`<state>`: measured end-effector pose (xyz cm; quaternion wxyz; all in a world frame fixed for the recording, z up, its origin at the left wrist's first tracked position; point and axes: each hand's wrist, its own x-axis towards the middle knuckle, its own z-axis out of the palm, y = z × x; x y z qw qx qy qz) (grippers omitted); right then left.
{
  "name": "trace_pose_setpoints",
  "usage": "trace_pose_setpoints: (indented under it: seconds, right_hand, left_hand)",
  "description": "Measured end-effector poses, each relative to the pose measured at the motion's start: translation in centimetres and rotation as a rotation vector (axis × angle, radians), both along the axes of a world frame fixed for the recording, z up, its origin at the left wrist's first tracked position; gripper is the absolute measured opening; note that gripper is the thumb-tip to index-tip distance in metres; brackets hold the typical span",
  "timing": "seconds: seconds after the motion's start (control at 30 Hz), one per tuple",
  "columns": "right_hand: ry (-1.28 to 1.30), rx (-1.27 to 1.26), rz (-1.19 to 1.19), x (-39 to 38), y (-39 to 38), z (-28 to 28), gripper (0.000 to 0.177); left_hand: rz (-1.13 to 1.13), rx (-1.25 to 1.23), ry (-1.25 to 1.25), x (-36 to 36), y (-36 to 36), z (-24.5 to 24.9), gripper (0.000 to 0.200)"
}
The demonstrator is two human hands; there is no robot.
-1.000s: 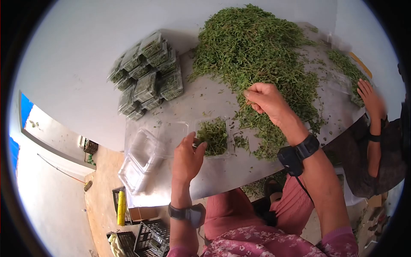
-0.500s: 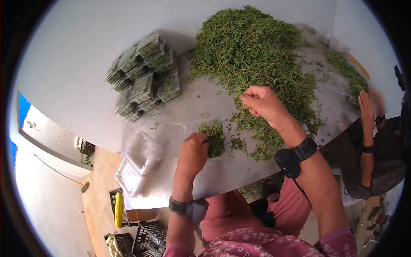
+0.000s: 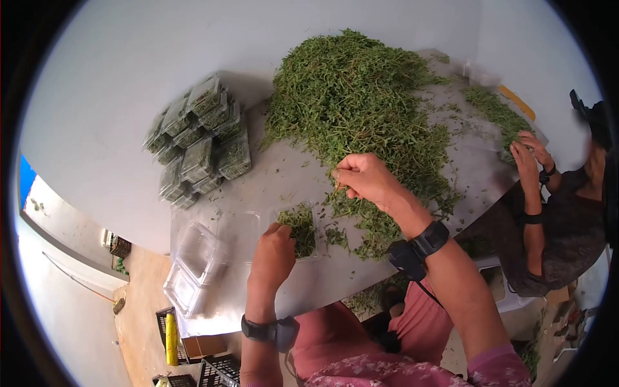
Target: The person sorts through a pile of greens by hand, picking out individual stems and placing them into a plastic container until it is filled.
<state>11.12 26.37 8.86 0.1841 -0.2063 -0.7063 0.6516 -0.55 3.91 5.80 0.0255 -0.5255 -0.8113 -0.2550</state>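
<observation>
A large heap of green leafy sprigs (image 3: 361,97) covers the middle of the metal table. Over its near edge, my right hand (image 3: 364,180) is pinched on a small sprig whose thin stem shows below the fingertips. My left hand (image 3: 274,251) is closed at the left side of an open clear container (image 3: 298,233) with greens inside. Its fingertips are hidden, so what it grips cannot be made out. The container's clear lid (image 3: 238,229) lies unfolded to the left, behind my left hand.
Filled clear boxes (image 3: 200,138) are stacked at the back left. Empty clear containers (image 3: 193,264) lie at the table's left edge. On the right a co-worker's hands (image 3: 530,158) are at another pile of greens (image 3: 496,113). Black crates (image 3: 219,371) stand on the floor.
The view has shifted, so most things appear further left and lower. My right hand stays pinched near the heap, my left at the container. The co-worker's hands have changed pose.
</observation>
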Motion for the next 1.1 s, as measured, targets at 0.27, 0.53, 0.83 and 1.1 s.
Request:
trace_pose_setpoints:
  seconds: [0.27,0.53,0.83,1.1]
  right_hand:
    - [0.015,0.076,0.067,-0.5,-0.7,-0.9,0.020]
    - [0.060,0.102,0.169,-0.6,-3.1,-0.7,0.019]
    - [0.154,-0.133,0.050,-1.0,-2.5,-1.3,0.019]
    - [0.110,-0.032,0.026,-0.4,-1.8,-0.4,0.017]
  left_hand:
    - [0.084,0.367,-0.346,4.0,2.8,3.3,0.016]
    - [0.082,0.311,-0.452,4.7,4.1,1.1,0.016]
    - [0.056,0.236,-0.386,4.9,3.5,1.2,0.017]
    - [0.142,0.268,-0.317,4.6,2.0,2.9,0.018]
